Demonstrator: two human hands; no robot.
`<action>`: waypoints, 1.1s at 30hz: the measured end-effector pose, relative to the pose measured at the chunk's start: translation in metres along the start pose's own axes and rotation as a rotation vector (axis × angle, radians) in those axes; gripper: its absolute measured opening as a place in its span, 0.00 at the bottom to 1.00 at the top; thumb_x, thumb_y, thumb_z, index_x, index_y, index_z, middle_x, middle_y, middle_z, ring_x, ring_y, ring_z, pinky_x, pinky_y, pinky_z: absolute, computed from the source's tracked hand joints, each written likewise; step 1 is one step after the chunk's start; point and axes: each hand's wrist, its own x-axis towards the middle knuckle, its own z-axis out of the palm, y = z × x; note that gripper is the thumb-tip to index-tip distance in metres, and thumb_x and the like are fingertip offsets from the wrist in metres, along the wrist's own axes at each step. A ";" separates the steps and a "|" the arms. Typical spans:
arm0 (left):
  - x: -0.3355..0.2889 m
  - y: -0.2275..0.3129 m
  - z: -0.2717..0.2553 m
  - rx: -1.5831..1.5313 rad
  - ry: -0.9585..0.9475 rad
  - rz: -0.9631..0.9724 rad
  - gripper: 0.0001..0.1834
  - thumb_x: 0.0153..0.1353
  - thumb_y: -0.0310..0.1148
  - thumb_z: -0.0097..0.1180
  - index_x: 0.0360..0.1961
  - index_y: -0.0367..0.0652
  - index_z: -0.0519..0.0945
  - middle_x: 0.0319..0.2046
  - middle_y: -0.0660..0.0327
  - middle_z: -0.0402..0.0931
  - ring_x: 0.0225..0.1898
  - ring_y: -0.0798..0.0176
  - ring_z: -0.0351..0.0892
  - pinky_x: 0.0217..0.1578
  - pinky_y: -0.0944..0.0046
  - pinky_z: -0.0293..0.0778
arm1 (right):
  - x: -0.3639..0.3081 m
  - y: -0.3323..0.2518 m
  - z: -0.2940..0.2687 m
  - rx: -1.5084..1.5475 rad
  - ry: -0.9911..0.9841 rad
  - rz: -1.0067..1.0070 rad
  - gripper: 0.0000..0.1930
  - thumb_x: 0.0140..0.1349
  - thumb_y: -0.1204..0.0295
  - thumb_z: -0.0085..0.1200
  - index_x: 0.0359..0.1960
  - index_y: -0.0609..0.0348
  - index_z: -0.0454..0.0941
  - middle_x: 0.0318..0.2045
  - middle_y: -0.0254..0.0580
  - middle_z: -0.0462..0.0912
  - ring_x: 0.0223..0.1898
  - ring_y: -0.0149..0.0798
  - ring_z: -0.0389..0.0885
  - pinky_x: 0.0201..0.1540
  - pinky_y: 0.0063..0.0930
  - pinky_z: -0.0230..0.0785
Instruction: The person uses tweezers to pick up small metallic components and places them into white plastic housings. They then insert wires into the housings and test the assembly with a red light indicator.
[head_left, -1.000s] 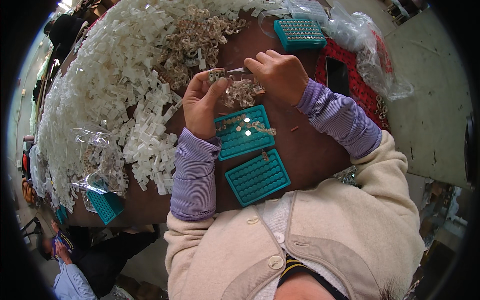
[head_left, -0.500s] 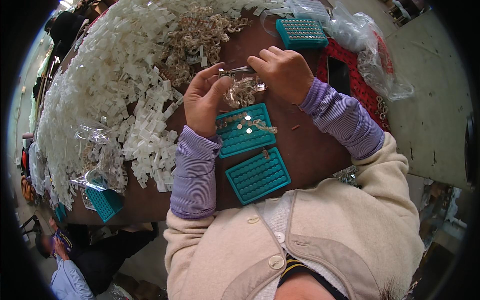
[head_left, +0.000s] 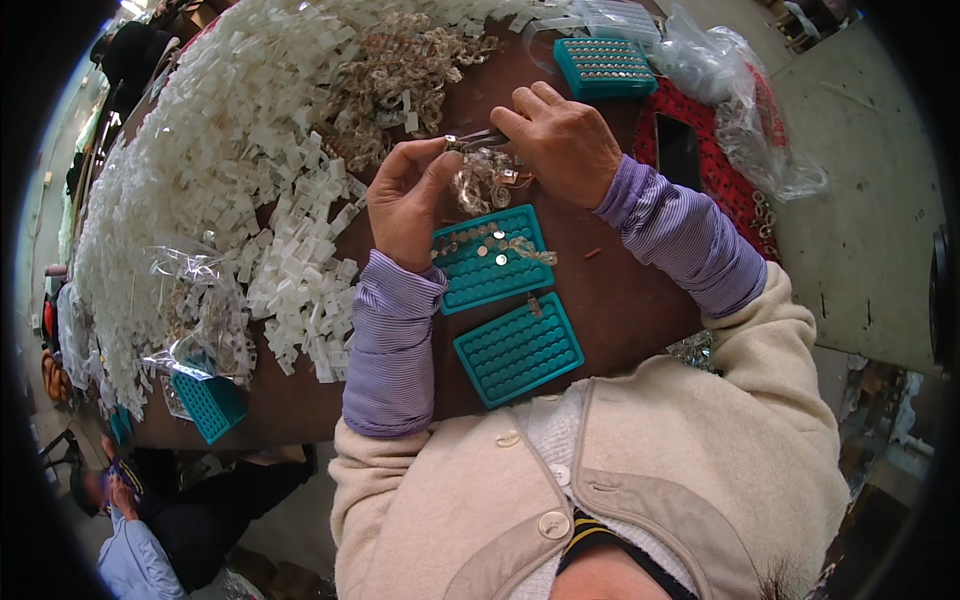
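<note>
Between the thumb and forefinger of my left hand (head_left: 408, 200) is a small shiny piece (head_left: 452, 143), too small to name. My right hand (head_left: 568, 140) is closed on metal tweezers (head_left: 482, 137), whose tips point left and meet the small piece. Below the fingertips lies a tangled clump of pale strip-like parts (head_left: 480, 185). Nearer to me is a teal dimpled tray (head_left: 475, 290) with several round silvery discs (head_left: 500, 260) and a short pale strip on it. A second teal tray (head_left: 515, 355) lies closest to my body, with a small part at its far edge.
A big heap of whitish translucent pieces (head_left: 210, 160) covers the table's left, beside a beige tangled pile (head_left: 410, 80). At the far right stand a teal tray full of discs (head_left: 605, 65), a dark phone (head_left: 677, 150) on red cloth, and clear plastic bags (head_left: 760, 120). Another person sits lower left.
The tweezers and my right hand have shifted slightly left, and their tips are now closer to my left fingertips. The trays look nearly unchanged.
</note>
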 end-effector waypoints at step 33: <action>0.028 -0.006 0.037 1.415 -0.239 0.400 0.11 0.60 0.27 0.73 0.44 0.45 0.85 0.36 0.63 0.81 0.42 0.57 0.83 0.49 0.55 0.76 | -0.078 0.041 -0.044 -0.014 -0.374 0.163 0.08 0.67 0.71 0.60 0.45 0.57 0.79 0.38 0.45 0.85 0.47 0.46 0.88 0.43 0.38 0.84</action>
